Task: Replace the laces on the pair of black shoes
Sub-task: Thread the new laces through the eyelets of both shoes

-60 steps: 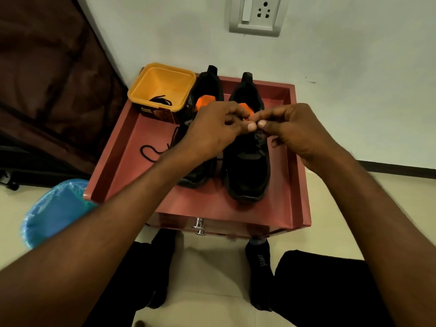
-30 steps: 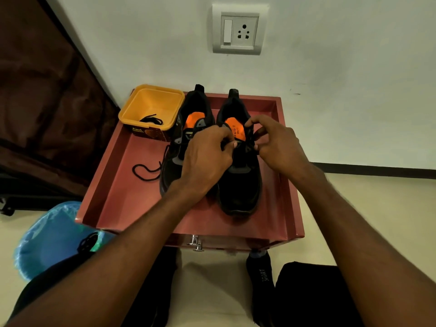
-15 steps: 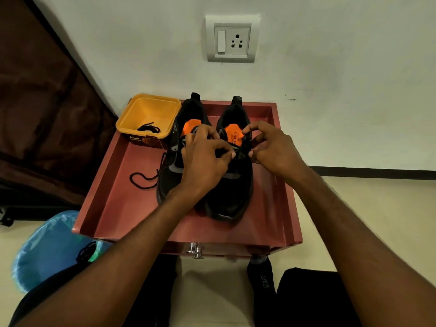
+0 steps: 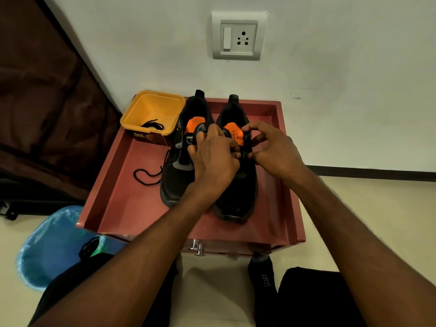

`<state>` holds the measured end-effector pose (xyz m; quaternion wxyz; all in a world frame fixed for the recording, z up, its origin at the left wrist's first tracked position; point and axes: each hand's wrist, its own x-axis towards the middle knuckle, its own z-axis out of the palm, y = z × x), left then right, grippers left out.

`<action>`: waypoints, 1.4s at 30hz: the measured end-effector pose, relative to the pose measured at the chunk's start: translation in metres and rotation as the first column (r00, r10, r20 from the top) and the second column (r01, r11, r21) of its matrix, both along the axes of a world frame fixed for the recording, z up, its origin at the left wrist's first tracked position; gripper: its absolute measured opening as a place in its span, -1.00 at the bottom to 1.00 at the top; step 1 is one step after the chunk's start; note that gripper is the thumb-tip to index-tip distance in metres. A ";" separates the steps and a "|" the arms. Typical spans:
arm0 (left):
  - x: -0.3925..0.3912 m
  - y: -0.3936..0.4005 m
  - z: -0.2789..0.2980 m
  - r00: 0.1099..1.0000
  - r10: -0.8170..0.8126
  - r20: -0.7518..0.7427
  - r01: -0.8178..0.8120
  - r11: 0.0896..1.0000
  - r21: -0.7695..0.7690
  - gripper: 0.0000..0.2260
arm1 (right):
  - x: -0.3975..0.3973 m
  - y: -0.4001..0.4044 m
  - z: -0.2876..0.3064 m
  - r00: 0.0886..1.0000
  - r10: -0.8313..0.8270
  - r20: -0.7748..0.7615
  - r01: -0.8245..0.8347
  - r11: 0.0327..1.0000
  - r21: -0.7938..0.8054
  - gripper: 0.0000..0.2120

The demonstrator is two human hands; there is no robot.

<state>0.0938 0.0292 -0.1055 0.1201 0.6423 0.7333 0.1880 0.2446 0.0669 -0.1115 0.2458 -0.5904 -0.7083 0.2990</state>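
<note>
A black lace (image 4: 245, 154) is being pinched by the curled fingers of the left hand (image 4: 213, 159) and right hand (image 4: 274, 149) over the right shoe (image 4: 238, 192). Both shoes are being carried by a red tray-topped cabinet (image 4: 122, 201) against a white wall (image 4: 342, 67) bearing a socket plate (image 4: 238, 36).

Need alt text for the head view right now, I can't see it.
Both hands, left hand and right hand, pinch a black lace over the right shoe on a red tray. The left shoe trails a lace; a yellow tub holds another.
</note>
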 end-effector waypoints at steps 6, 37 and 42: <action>0.009 -0.008 0.001 0.992 0.061 -0.114 -0.052 0.995 0.082 -0.79 | -0.002 -0.001 0.002 1.000 -0.010 0.007 0.011 1.000 -0.008 -0.33; -0.059 0.014 -0.008 0.953 -0.283 0.106 0.269 0.954 0.133 -0.48 | 0.033 -0.005 0.048 0.762 -0.490 -0.423 0.481 0.866 -0.137 -0.92; -0.058 0.015 -0.008 0.953 -0.286 0.097 0.275 0.954 0.116 -0.61 | 0.036 -0.013 0.035 0.898 -0.439 -0.036 0.437 0.878 0.194 -0.67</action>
